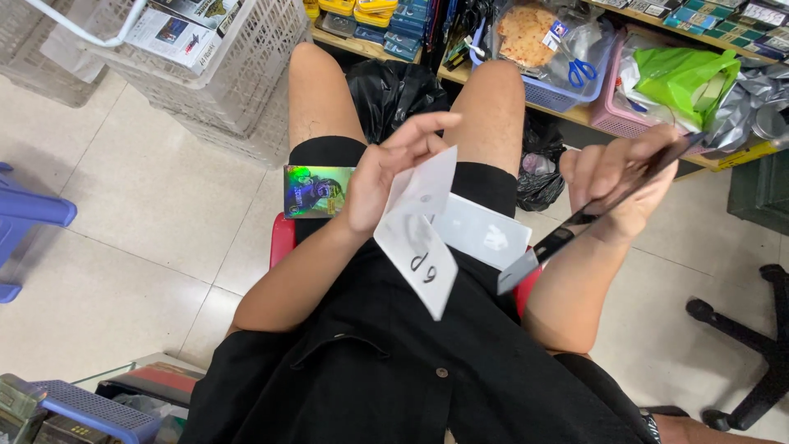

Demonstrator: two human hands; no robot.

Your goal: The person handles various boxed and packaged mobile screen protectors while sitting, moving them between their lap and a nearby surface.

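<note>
A white plastic crate point(222, 82) is seen on the floor to the left. Over the lap, a folded white paper sheet point(415, 238) is pinched by the left hand point(374, 185); it is judged light and floppy, best held near its upper edge. A thin utility knife point(575, 226) is clenched in the right hand point(616, 177), blade angled down.

white card point(421, 247): matt paper | knife point(567, 234): black plastic handle, dull metal blade | picture card point(316, 191): glossy, iridescent | floor point(140, 214): smooth tile
</note>
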